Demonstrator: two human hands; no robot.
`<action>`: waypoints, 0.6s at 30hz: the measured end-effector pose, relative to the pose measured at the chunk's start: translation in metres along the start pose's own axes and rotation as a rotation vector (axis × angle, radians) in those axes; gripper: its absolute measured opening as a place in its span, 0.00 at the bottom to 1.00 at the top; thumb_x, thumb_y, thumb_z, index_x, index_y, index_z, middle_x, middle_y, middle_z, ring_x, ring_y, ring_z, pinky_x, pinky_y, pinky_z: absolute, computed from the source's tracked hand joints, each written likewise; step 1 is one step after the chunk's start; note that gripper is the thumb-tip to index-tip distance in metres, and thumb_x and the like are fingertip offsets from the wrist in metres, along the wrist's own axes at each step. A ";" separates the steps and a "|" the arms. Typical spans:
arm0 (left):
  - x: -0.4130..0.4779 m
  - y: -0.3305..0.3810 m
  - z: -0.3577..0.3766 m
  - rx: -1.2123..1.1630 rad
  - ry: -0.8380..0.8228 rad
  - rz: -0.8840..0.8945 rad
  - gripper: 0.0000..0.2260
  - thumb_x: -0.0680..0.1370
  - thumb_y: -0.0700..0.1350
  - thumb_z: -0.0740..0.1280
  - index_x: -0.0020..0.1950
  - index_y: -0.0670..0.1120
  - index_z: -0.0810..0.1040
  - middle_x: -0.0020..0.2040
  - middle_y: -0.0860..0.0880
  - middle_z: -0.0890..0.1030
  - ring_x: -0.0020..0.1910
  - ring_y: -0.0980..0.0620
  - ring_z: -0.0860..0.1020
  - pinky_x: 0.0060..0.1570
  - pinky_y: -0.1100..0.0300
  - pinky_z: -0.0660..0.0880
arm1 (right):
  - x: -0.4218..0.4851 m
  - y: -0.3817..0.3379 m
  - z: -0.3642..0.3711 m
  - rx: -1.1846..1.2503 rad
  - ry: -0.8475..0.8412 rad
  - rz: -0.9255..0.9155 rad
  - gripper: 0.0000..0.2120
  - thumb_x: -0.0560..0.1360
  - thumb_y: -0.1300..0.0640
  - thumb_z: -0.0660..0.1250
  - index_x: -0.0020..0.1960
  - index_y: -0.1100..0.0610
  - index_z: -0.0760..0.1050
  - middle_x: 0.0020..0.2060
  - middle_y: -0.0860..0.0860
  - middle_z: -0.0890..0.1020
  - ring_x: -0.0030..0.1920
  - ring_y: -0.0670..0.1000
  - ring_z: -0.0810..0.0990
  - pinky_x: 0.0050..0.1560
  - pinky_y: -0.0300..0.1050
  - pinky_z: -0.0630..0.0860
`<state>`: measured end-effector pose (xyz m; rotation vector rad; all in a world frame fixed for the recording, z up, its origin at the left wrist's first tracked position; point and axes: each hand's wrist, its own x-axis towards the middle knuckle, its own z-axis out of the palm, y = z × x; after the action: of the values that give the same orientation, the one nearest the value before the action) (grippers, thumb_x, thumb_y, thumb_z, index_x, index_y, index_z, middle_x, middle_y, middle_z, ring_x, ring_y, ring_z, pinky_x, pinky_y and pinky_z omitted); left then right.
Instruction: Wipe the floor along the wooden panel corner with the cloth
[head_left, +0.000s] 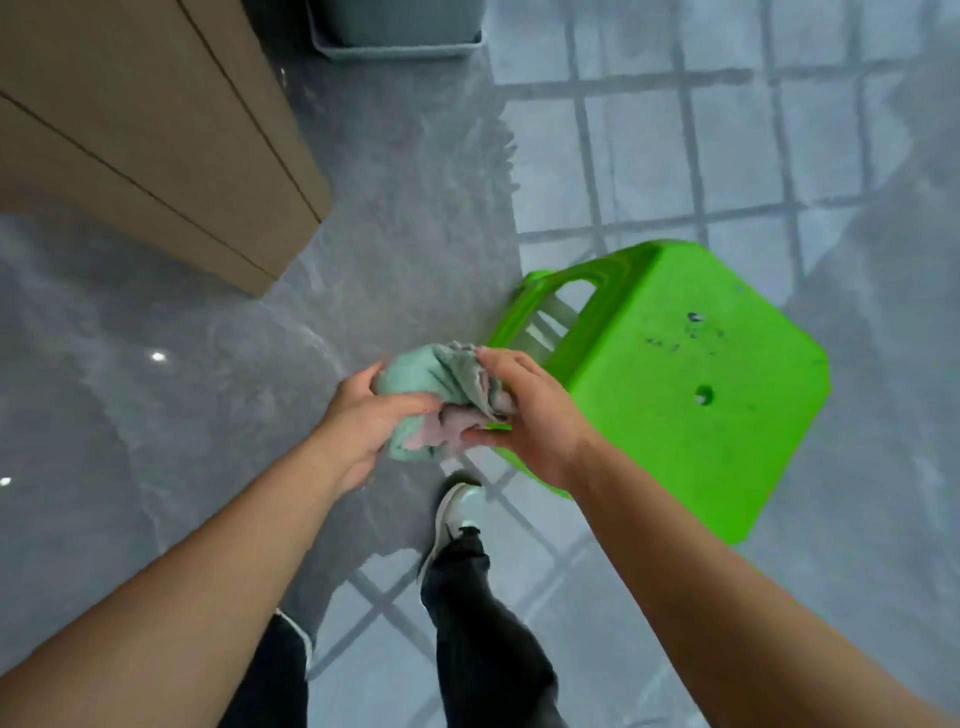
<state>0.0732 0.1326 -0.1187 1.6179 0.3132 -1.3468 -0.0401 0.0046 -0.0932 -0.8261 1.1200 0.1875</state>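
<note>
A bunched pale green and pink cloth (434, 387) is held up in the air at the centre of the view, above the grey floor (208, 374). My left hand (363, 428) grips its left side and my right hand (530, 421) grips its right side, both closed on it. The wooden panel (150, 135) fills the upper left, and its bottom corner (260, 291) meets the floor well ahead and left of my hands.
A bright green plastic stool (680, 374) stands just right of my hands. A grey bin (395, 31) sits at the top against the panel. My right foot in a grey shoe (460, 512) is planted below the cloth. Window reflections cross the glossy floor on the right.
</note>
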 end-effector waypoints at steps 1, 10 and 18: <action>-0.002 0.009 0.027 -0.023 -0.024 0.015 0.19 0.68 0.29 0.72 0.58 0.41 0.79 0.52 0.40 0.84 0.47 0.44 0.82 0.51 0.49 0.79 | -0.012 -0.011 -0.016 -0.037 0.027 -0.062 0.16 0.72 0.51 0.72 0.57 0.55 0.76 0.48 0.55 0.81 0.47 0.55 0.81 0.52 0.65 0.79; -0.019 0.004 0.189 0.079 -0.178 -0.129 0.12 0.74 0.40 0.71 0.55 0.45 0.74 0.49 0.45 0.81 0.42 0.49 0.81 0.37 0.55 0.81 | -0.050 -0.017 -0.152 0.007 0.269 0.046 0.16 0.78 0.48 0.62 0.60 0.56 0.77 0.47 0.53 0.82 0.40 0.52 0.82 0.32 0.45 0.79; -0.036 0.007 0.159 0.404 -0.140 -0.035 0.35 0.66 0.44 0.75 0.72 0.44 0.67 0.63 0.41 0.78 0.61 0.41 0.79 0.63 0.42 0.76 | -0.060 -0.020 -0.153 -0.403 0.930 -0.067 0.19 0.78 0.47 0.58 0.58 0.60 0.75 0.54 0.64 0.81 0.55 0.64 0.79 0.53 0.52 0.75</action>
<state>-0.0315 0.0173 -0.0714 1.8372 -0.0188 -1.6167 -0.1671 -0.0963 -0.0598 -1.3723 1.9549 -0.0491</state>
